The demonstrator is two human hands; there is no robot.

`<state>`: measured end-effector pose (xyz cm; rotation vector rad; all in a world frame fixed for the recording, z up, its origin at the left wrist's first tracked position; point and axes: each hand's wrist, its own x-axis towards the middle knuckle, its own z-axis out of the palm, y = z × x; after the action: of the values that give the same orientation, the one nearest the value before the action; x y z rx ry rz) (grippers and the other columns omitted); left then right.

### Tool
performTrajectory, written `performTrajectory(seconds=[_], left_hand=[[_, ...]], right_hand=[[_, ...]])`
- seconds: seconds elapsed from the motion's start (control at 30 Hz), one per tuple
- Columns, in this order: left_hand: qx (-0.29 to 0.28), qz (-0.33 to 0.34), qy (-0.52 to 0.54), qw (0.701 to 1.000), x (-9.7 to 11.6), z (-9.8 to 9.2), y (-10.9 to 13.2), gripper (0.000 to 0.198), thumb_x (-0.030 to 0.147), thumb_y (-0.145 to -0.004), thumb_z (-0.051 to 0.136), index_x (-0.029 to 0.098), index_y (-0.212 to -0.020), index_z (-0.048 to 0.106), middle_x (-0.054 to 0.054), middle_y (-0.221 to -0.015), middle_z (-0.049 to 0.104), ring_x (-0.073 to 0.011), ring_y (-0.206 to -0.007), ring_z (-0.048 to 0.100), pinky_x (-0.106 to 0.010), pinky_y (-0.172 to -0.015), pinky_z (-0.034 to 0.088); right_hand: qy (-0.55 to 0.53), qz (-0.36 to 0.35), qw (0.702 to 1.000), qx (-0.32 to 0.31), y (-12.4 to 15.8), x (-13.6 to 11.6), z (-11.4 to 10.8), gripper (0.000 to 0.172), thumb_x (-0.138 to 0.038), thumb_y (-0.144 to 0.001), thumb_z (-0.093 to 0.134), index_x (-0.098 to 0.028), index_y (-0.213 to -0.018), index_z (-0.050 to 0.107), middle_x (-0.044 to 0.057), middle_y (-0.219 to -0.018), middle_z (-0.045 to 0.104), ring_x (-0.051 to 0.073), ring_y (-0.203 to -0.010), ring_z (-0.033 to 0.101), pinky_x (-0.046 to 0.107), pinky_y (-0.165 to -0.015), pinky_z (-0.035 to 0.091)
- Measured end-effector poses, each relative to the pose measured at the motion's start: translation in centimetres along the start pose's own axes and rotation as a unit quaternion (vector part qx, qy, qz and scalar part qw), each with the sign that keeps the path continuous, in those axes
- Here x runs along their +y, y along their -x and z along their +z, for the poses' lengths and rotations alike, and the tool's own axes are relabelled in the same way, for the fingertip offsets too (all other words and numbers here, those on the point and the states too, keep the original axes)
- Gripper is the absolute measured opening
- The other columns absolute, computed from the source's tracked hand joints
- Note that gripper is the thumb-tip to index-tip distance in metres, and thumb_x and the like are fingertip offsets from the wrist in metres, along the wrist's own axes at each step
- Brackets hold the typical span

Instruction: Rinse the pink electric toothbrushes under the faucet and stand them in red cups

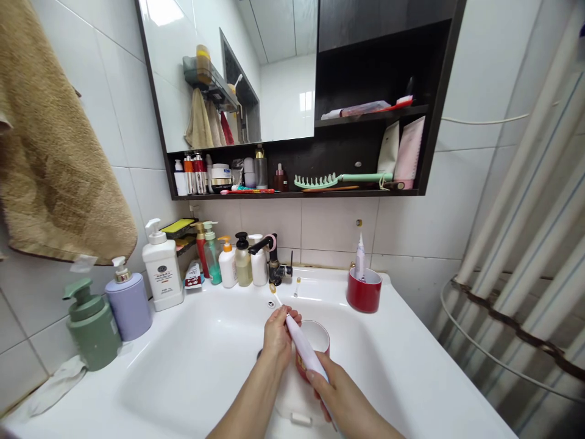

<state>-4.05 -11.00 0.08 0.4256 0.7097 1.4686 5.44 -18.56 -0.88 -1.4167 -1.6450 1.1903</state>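
Note:
A pale lilac electric toothbrush [301,342] slants across the middle of the sink, its brush head [273,290] pointing up and away from me. My right hand [331,384] is closed round the lower part of the handle. Around the neck, just below the brush head, curl the fingers of my left hand [276,334]; some fingertips are hidden behind the brush. Beneath and behind the toothbrush, a red cup with a white inside [320,335] stands in the white sink [183,360], partly covered by my hands.
A black faucet [274,262] rises at the back, with a loose brush head [297,286] beside it. On the right ledge, a red cup [364,299] holds another electric toothbrush [360,259]. Pump bottles [163,271] line the left and back. A mirror cabinet [292,195] overhangs the sink.

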Motion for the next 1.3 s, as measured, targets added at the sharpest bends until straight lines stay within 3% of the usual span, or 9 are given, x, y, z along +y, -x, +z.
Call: performTrajectory(seconds=[0.1,0.4,0.6,0.8,1.1,1.3], left_hand=[[-0.002,-0.004,0.007,1.000,0.1,-0.1,-0.1,0.007,0.015,-0.066,0.048,0.013,-0.060,0.046,0.001,-0.047,0.050,-0.0079,-0.046,0.051,-0.020,-0.052,0.041],[-0.010,0.003,0.004,1.000,0.0,-0.1,-0.1,0.006,0.015,-0.064,0.050,0.012,-0.059,0.047,0.000,-0.048,0.050,-0.0079,-0.047,0.051,-0.021,-0.054,0.042],[0.006,-0.017,0.017,1.000,-0.1,-0.1,-0.3,0.008,0.013,-0.066,0.046,0.013,-0.058,0.046,0.000,-0.047,0.049,-0.0069,-0.044,0.049,-0.019,-0.051,0.041],[0.012,-0.005,0.016,1.000,-0.2,-0.2,-0.5,0.009,0.011,-0.068,0.044,0.013,-0.060,0.046,0.000,-0.048,0.050,-0.0074,-0.045,0.050,-0.020,-0.052,0.042],[0.002,-0.008,0.018,1.000,-0.3,-0.4,-0.6,0.009,0.011,-0.068,0.044,0.012,-0.060,0.046,0.000,-0.047,0.049,-0.0072,-0.044,0.050,-0.020,-0.050,0.041],[0.013,-0.006,0.021,1.000,-0.1,-0.5,-0.9,0.009,0.012,-0.069,0.043,0.012,-0.060,0.046,0.000,-0.047,0.049,-0.0072,-0.044,0.050,-0.020,-0.048,0.041]], right_hand=[[-0.035,0.035,0.998,-0.028,0.1,-0.3,0.2,0.026,-0.032,-0.072,0.028,-0.017,-0.091,0.039,-0.006,-0.051,0.036,0.005,-0.033,0.031,0.017,-0.032,0.026],[0.019,-0.025,0.999,0.028,0.0,0.4,0.0,0.022,-0.032,-0.070,0.035,-0.020,-0.088,0.041,-0.003,-0.058,0.042,0.007,-0.040,0.037,0.019,-0.040,0.032],[-0.083,0.075,0.992,-0.058,0.6,-0.9,0.1,0.021,-0.036,-0.074,0.024,-0.019,-0.074,0.037,-0.006,-0.056,0.037,0.003,-0.032,0.031,0.015,-0.030,0.024],[-0.016,-0.016,1.000,0.000,0.3,0.1,-0.2,0.019,-0.028,-0.071,0.033,-0.018,-0.086,0.040,-0.006,-0.053,0.037,0.004,-0.036,0.034,0.017,-0.035,0.030],[-0.029,0.050,0.998,-0.026,0.7,-1.1,-0.2,0.017,-0.025,-0.073,0.027,-0.017,-0.083,0.038,-0.005,-0.053,0.038,0.003,-0.033,0.032,0.016,-0.033,0.027],[-0.030,0.041,0.998,-0.032,0.7,-0.9,-0.1,0.015,-0.023,-0.074,0.026,-0.016,-0.080,0.038,-0.006,-0.053,0.038,0.003,-0.033,0.032,0.016,-0.034,0.028]])
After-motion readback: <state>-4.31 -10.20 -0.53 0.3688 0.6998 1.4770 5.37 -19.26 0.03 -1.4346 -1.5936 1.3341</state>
